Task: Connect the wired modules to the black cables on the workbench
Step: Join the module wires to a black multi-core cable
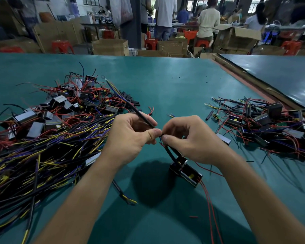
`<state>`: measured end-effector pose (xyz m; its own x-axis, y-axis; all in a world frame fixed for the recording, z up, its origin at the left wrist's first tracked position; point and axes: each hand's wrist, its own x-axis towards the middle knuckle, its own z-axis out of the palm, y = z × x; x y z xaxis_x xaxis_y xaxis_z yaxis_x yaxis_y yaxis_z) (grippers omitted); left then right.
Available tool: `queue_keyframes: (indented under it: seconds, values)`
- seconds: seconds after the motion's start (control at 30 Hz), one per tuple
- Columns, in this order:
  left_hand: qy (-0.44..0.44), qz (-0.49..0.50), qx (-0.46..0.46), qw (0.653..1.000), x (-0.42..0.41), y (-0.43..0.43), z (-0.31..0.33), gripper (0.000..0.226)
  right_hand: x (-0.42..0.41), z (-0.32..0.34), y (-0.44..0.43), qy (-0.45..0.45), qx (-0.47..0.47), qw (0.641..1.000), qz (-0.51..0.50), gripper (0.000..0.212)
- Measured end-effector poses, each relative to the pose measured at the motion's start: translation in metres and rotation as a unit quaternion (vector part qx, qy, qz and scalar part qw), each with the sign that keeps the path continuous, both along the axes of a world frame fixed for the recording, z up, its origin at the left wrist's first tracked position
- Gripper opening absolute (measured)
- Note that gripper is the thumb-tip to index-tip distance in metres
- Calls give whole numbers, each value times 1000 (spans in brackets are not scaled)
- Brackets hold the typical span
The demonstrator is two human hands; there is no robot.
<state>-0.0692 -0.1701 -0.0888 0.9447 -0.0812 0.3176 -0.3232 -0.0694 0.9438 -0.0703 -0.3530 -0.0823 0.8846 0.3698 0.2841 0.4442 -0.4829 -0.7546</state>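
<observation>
Your left hand (130, 132) pinches the black cable (139, 113), slanting far-left; your right hand (188, 138) pinches the leads (171, 152) of the module (185, 171) — ends meeting between them.

1. Factory assembly floor or workshop, not a home.
2. Large green-topped workbench (165, 81), with a second bench (280, 76) alongside at right and a brown strip between them.
3. Bulk stock lies loose on the bench. A heap of wired modules (60, 106) with red leads sits at left, a mass of black cables (33, 155) with yellow and blue ends in front of it, and another tangled heap (271, 124) at right.
4. Cardboard cartons (109, 47) crowd the floor behind the bench. One open carton (236, 36) stands at right.
5. Red plastic stools (151, 44) stand among the cartons.
6. Several people (208, 20) stand or sit at far tables, most with backs turned.
7. Dark pillar (130, 20) mid-room, windows (90, 0) at the back.
</observation>
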Motion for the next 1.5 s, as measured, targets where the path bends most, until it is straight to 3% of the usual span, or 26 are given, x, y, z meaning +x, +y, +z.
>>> queue_keyframes:
  seconds: [0.37,0.5,0.6,0.8,1.17,1.5]
  values:
    - [12,-12,10,1000,0,-2,-3,11,0,-1,1,66,52,996,42,10]
    - [87,-18,-10,996,-4,-8,1,38,2,1,0,86,86,993,17,10]
    - [128,-46,10,991,-5,-5,3,45,3,4,-1,91,98,991,-17,14]
    - [202,-120,33,971,-6,4,0,29,1,9,-4,90,109,989,-33,12]
    - [159,-101,12,982,-12,-13,-4,4,-5,14,-6,102,111,989,-4,9]
    - [172,-103,-4,980,-17,-22,-4,2,-4,17,-8,120,121,985,-6,13]
